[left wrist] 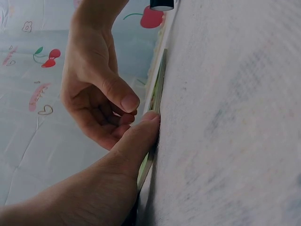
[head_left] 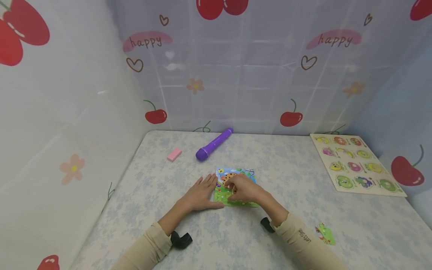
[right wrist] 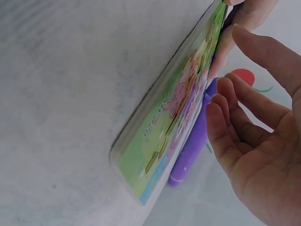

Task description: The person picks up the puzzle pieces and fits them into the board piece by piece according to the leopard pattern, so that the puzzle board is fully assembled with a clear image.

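A small picture puzzle board (head_left: pixel 222 197) lies on the table, showing a spotted orange animal, grass and sky. Along its left side rests my left hand (head_left: pixel 202 193), fingers extended and thumb at the near corner; the left wrist view has that thumb (left wrist: pixel 138 136) against the board's edge. Over the middle of the board hovers my right hand (head_left: pixel 245 188), fingers loosely bent. In the right wrist view, its thumb and fingertips are apart with nothing between them, close above the puzzle picture (right wrist: pixel 176 103).
Behind the board lie a purple toy microphone (head_left: pixel 214 144) and a pink block (head_left: pixel 174 154). A wooden fruit puzzle board (head_left: pixel 357 165) lies at the back right. Near my right sleeve is a loose green puzzle piece (head_left: pixel 325 234). Printed curtains enclose the table's back and sides.
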Action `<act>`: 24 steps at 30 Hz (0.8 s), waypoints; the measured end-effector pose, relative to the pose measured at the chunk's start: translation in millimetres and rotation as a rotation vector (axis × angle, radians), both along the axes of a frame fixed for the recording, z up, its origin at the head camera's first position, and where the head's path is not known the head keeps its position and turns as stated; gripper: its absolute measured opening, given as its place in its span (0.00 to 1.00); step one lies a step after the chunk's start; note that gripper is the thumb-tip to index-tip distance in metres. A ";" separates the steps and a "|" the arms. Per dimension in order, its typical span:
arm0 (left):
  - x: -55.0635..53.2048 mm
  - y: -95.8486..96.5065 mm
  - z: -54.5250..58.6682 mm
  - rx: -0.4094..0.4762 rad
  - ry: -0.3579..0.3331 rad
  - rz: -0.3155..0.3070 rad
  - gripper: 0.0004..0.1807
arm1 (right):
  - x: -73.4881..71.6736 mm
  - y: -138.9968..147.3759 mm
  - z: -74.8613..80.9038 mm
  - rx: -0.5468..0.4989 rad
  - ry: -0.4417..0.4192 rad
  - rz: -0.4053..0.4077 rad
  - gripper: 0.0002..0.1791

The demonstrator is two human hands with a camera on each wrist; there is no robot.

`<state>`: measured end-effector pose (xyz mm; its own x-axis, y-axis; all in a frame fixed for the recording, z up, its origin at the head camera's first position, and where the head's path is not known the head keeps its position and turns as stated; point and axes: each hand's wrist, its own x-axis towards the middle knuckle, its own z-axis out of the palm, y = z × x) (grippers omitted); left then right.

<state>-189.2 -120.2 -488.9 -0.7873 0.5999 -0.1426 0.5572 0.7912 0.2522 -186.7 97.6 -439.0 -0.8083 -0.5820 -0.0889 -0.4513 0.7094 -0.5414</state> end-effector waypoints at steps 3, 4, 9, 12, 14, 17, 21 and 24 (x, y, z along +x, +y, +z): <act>-0.6 0.6 -0.2 0.002 -0.005 0.000 0.59 | 0.2 2.0 -0.2 0.009 0.013 0.003 0.26; -0.9 0.8 -0.2 0.005 -0.006 0.000 0.59 | 0.5 2.7 0.2 0.008 0.013 0.003 0.26; -2.6 0.0 -1.0 0.009 0.005 -0.003 0.59 | 2.7 6.3 5.5 -0.005 -0.020 0.012 0.28; -2.4 -2.9 -3.0 -0.005 0.008 0.013 0.60 | 4.5 8.3 8.8 -0.014 -0.033 0.032 0.29; -1.4 -5.2 -4.4 -0.014 0.007 0.026 0.60 | 6.4 11.0 10.0 -0.023 -0.040 0.046 0.30; -0.3 -7.4 -7.0 -0.023 0.010 0.029 0.60 | 10.0 19.9 9.4 -0.030 -0.034 0.049 0.30; -1.6 -4.8 -8.6 -0.007 0.023 0.004 0.60 | 18.1 40.4 11.9 -0.039 -0.049 0.005 0.29; -3.4 -0.7 -8.8 -0.016 0.031 0.001 0.60 | 25.2 60.0 19.9 -0.048 -0.060 -0.020 0.30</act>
